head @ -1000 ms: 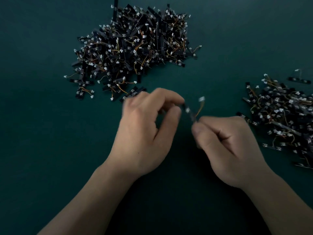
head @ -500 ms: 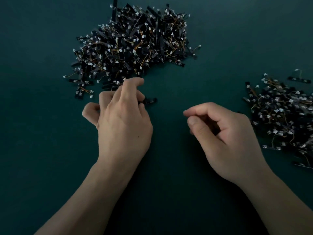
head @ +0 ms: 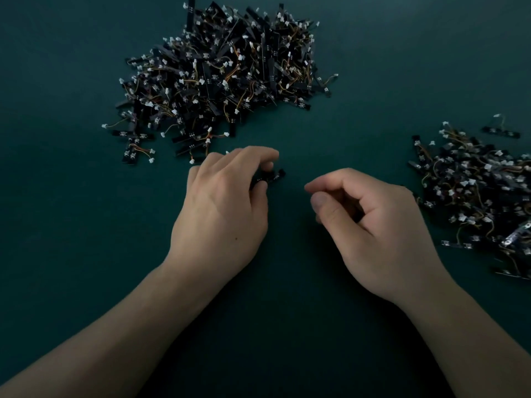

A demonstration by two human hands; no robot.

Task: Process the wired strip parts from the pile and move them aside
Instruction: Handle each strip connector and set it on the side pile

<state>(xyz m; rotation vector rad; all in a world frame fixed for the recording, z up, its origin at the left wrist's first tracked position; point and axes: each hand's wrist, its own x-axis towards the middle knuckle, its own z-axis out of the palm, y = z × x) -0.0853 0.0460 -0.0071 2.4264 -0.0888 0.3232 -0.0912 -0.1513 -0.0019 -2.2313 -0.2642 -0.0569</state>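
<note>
Strip part (head: 273, 176) mostly hidden under left hand (head: 221, 214), fingers (head: 257, 156) clamped on it; only a black end visible, just on the near side of the pile (head: 224, 76). Right hand (head: 373, 234) fingers curled together, nothing visible in them. Second heap (head: 482, 196) on the desk (head: 71, 239) cut off at right edge.

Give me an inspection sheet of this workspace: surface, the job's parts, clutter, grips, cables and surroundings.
Surface: dark green table, plain and even in colour.
Job's things: big pile of wired strips at the far side; smaller pile at the right edge; one strip in the left hand.
Clutter: one loose strip just beyond the smaller pile.
Grips: left hand pinches the strip between thumb and fingers; right hand curled, nothing seen in it.
Cables: short wires with white plugs, on the strips only.
Surroundings: nothing seen.
</note>
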